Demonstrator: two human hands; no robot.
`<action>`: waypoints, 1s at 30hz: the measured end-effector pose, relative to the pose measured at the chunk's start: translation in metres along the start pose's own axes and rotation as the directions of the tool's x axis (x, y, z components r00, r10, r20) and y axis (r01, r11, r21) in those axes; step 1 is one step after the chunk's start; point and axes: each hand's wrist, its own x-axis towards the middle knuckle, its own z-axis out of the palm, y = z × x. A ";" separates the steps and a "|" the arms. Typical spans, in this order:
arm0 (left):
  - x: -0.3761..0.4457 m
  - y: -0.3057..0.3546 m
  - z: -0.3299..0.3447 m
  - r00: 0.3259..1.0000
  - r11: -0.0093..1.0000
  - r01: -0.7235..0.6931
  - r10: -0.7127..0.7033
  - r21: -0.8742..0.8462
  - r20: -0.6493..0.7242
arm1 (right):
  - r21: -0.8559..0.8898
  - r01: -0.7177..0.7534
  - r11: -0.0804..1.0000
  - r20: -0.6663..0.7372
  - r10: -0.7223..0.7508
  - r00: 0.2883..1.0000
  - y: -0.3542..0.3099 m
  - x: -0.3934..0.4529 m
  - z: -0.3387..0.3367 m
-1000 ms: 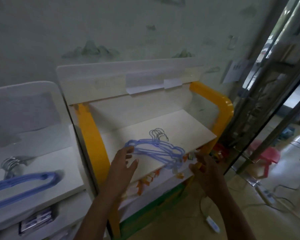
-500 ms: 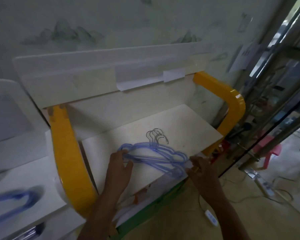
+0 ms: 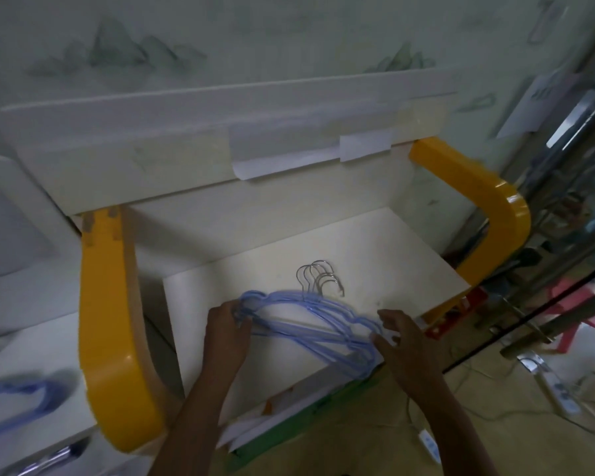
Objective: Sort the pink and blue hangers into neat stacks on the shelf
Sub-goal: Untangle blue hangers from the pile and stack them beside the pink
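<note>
Two yellow side frames bound a pale shelf unit against a wall printed with faint green hills: the left frame curves down at the near corner, the right frame bends over at the far end. Across the top runs a white board with two paper slips stuck to its front edge. Below it lies the shelf, a flat cream panel. To the left stands a second white unit, and on it a blurred blue hanger shows at the frame's edge.

On the shelf, toward its near edge, lies a stack of blue hangers, their bodies overlapping and their metal hooks bunched together, pointing toward the back. The left hand holds the stack's left end, its fingers curled round the blue bars. The right hand is at the stack's right end, fingers loosely bent and slightly spread, the tips touching or just beside the bars; whether it grips them I cannot tell.

At the far right, beyond a glass door, a pink stool stands on the floor. A white power strip and a cable lie on the floor near the shelf's foot.
</note>
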 end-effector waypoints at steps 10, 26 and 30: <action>0.016 0.004 0.005 0.967 0.967 0.247 -0.242 0.061 -0.086 | -0.020 0.027 0.999 0.003 -0.027 1.000 0.007 0.035 -0.011; 0.007 0.021 -0.017 0.933 0.786 0.297 -0.360 -0.542 -0.010 | 0.060 -0.003 0.998 0.015 0.002 1.000 0.010 0.038 -0.012; 0.008 0.013 -0.022 0.921 0.781 0.276 -0.381 -0.560 -0.077 | 0.018 0.005 1.000 0.046 -0.006 0.999 0.013 0.039 -0.005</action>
